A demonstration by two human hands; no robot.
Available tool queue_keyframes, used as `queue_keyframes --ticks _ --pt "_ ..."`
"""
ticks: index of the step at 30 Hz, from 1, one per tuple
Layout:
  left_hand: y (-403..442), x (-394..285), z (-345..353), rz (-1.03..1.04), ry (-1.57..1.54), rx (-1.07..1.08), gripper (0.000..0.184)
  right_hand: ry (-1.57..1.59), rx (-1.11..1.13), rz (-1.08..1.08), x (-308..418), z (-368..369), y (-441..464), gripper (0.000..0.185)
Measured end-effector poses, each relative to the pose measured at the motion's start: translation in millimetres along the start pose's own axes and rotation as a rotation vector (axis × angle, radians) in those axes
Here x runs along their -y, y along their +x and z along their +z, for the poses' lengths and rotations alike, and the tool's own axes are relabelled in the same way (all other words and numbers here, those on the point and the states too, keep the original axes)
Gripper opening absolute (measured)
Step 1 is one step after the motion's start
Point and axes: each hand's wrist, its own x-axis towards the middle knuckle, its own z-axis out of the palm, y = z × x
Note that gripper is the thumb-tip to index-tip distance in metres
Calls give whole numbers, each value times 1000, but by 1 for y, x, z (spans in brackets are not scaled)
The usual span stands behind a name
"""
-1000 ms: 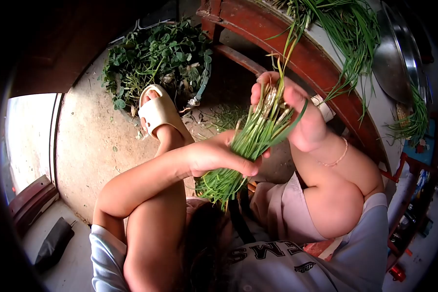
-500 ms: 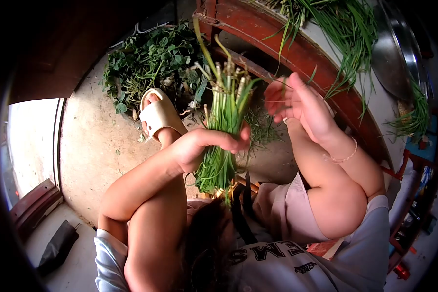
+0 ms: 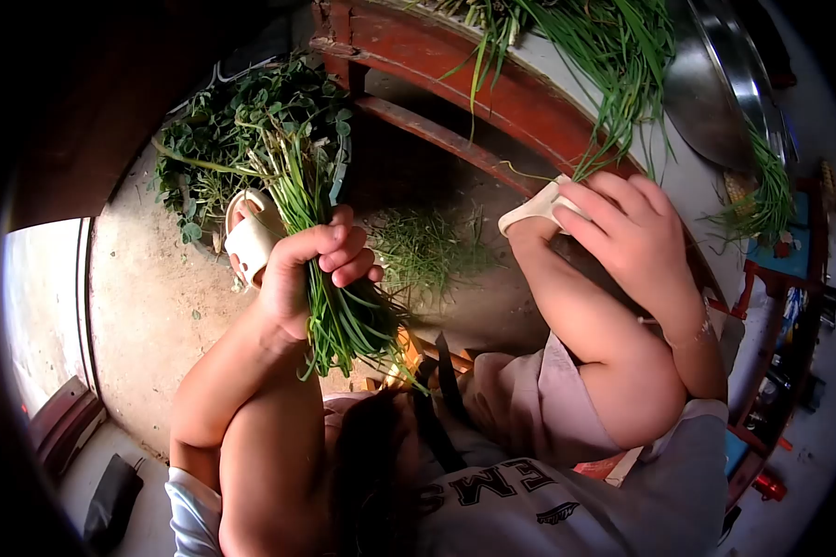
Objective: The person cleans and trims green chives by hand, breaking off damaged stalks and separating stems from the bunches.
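My left hand [image 3: 311, 265] is wrapped around a bunch of green chives [image 3: 353, 325], its pale root ends up and to the left and its leaf tips hanging below the fist. My right hand [image 3: 627, 223] is beside the light slipper [image 3: 529, 206] on my right foot, back of the hand toward me, fingers bent and apart. A thin yellowish strand [image 3: 534, 175] shows by its fingertips; whether they touch it is unclear. More loose chives [image 3: 613, 65] hang over the table edge just above that hand.
A heap of leafy green plants [image 3: 251, 121] lies on the floor beyond my left slipper [image 3: 253, 246]. Scattered green trimmings [image 3: 427, 246] are between my feet. The red wooden table [image 3: 437, 65] curves across the front, with a metal basin [image 3: 711, 93] at its right.
My left hand has moved left with the chives, and the bunch now leans left. My right hand has turned from raised palm to back showing and come down beside the slipper. The view has shifted.
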Motion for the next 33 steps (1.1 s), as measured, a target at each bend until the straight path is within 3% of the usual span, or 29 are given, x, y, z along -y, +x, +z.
queue_keyframes --ticks 3,7,9,12,15,19,21,23,26,33 --pt "2 2 2 8 -15 -42 15 -276 -167 -65 -4 34 4 14" --pt "0 2 4 30 -14 -10 15 -340 12 -14 -23 46 1 7" --pt "0 -1 4 30 -2 -2 18 -311 -35 -13 -23 47 -1 6" --pt "-3 -4 5 69 0 -22 17 -141 -233 -144 -8 44 -4 7" --pt "-5 -3 11 86 27 -26 15 151 -332 -336 12 31 3 11" --pt "-7 0 18 177 172 -91 8 294 -401 -419 33 27 17 16" --pt "-9 0 22 213 152 -144 10 559 -430 -370 40 26 21 15" --pt "-12 -4 17 234 293 -5 12 757 -428 -292 48 21 26 13" --pt "-17 -4 22 275 263 -63 16 2005 61 508 56 6 38 14" --pt "-26 -5 36 231 520 -204 29 2173 59 395 61 3 71 15"
